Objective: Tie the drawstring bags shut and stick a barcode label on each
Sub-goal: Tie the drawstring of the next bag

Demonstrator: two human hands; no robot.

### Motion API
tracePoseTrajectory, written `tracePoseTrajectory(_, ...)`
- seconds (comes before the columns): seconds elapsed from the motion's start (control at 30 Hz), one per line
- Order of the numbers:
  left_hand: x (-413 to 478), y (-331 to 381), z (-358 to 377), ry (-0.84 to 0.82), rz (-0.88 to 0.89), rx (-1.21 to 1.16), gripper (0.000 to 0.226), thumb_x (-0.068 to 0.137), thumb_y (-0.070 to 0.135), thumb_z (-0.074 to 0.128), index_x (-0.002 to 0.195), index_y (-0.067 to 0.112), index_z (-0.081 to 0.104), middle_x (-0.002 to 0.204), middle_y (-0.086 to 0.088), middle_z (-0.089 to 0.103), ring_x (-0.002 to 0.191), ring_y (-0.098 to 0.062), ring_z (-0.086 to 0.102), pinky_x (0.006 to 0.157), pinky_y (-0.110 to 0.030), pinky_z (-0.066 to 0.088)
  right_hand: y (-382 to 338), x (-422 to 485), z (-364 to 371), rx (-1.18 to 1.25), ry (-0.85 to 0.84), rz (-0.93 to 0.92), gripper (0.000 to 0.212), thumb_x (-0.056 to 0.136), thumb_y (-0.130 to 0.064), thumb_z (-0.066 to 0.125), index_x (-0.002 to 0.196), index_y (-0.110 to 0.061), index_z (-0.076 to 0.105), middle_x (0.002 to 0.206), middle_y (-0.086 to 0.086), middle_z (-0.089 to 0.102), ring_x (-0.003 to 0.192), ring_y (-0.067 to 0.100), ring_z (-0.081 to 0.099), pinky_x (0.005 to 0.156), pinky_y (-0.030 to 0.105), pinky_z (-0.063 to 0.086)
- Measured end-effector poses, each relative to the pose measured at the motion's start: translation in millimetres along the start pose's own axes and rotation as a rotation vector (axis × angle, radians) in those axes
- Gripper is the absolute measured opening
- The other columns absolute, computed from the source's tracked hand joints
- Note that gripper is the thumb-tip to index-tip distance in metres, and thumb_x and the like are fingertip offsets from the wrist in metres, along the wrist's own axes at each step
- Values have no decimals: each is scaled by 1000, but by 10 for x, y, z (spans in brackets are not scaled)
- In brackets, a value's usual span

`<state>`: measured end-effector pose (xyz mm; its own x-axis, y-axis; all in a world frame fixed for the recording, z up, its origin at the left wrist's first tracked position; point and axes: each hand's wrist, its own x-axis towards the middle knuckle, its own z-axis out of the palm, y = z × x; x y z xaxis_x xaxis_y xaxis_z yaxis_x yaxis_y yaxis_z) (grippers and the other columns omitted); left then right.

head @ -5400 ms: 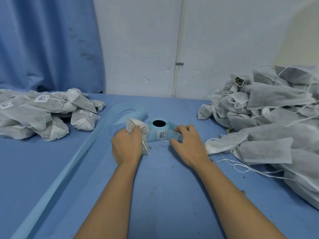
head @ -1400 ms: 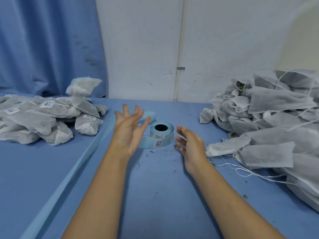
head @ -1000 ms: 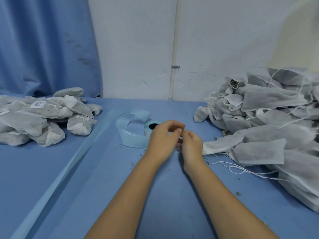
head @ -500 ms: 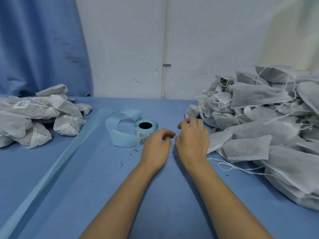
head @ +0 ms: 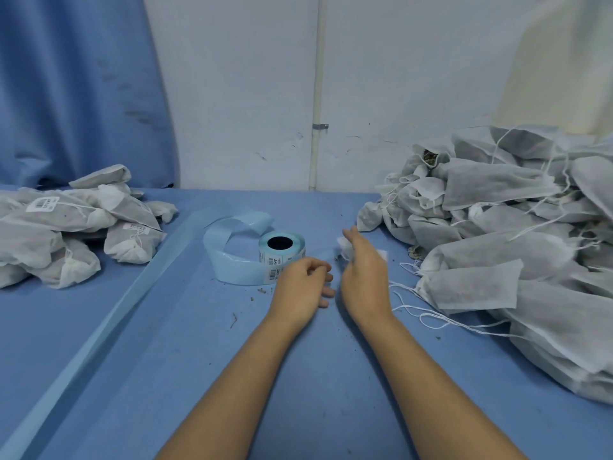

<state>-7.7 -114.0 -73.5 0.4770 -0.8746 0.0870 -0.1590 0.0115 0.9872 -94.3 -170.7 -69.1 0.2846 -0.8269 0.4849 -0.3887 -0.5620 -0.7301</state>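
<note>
Lying core-up, label roll (head: 282,249); left hand (head: 303,285) curled empty; right hand (head: 363,277) grasp unclear.

- Blue table (head: 166,376), running from the near edge to the far wall.
- Far left: heap of tied bags (head: 66,234), some with white labels up.
- Right: larger heap of bags (head: 514,260), loose white strings (head: 421,310) trailing onto the cloth at its near side.
- Middle: label roll (head: 282,249) standing on end, core up, its backing strip (head: 232,260) looping left.
- From there, a pale blue band (head: 99,333) lying aslant toward near left.
- Dark crumbs (head: 234,318) scattered near the roll.
</note>
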Motion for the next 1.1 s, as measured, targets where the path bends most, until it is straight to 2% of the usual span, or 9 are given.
tracePoseTrajectory(0.1,-21,79,-9,-16,-83,-187,30,99,28,45,89,9,65,73,1,71,61,-11,67,59,-29,57,-177,-70,107,460,22,58,53,86,14,33,126,-13,54,125,0,58,111,-7,54,85,0,38)
tracePoseTrajectory(0.33,2,61,-113,84,-77,-200,20,90,25,61,87,6,68,66,3,67,62,-8,64,68,-26,56,-201,26,176,1031,71,352,34,88,3,36,97,-9,67,103,1,69,102,12,66,81,25,55)
tracePoseTrajectory(0.47,-1,46,-130,124,-20,-160,10,86,7,61,83,4,70,64,0,66,61,-8,63,60,-18,53,-159,29,133,956,181,368,30,89,1,39,85,-9,67,84,0,70,82,11,69,66,20,53)
tracePoseTrajectory(0.57,0,68,-134,170,-18,-273,11,88,3,61,82,4,70,69,-2,69,65,-8,65,60,-15,53,-60,45,80,531,304,399,21,90,-14,45,82,-12,64,71,-2,60,69,16,59,62,26,46)
tracePoseTrajectory(0.67,24,107,-151,198,-29,-446,10,91,4,60,87,3,70,79,-5,70,68,-7,66,62,-15,54,10,57,0,281,77,469,41,91,-35,44,67,-7,62,58,4,60,54,21,54,60,28,41)
tracePoseTrajectory(0.77,40,114,-147,210,-20,-497,9,91,4,60,89,3,69,81,-7,69,65,-5,66,63,-15,54,-27,72,-53,365,-195,561,58,91,-50,45,59,-4,65,49,9,61,34,15,48,39,18,36)
tracePoseTrajectory(0.87,44,91,-131,208,-17,-472,7,89,5,62,90,4,69,81,-7,70,62,-5,66,61,-15,53,-75,91,-52,604,-312,625,36,88,-40,57,72,-9,68,58,7,66,40,11,51,40,19,32)
tracePoseTrajectory(0.97,75,60,-142,265,-2,-356,8,89,5,63,94,4,69,77,-5,69,56,-2,64,56,-13,51,-61,103,-57,861,-179,671,12,88,-17,63,81,-7,65,63,3,66,46,7,58,42,16,39)
tracePoseTrajectory(1.1,112,24,-207,453,43,-175,14,92,9,58,99,2,68,71,0,67,51,0,62,51,-10,47,-2,117,-111,1016,11,688,6,92,-12,60,90,-6,61,78,5,66,62,14,64,49,16,50)
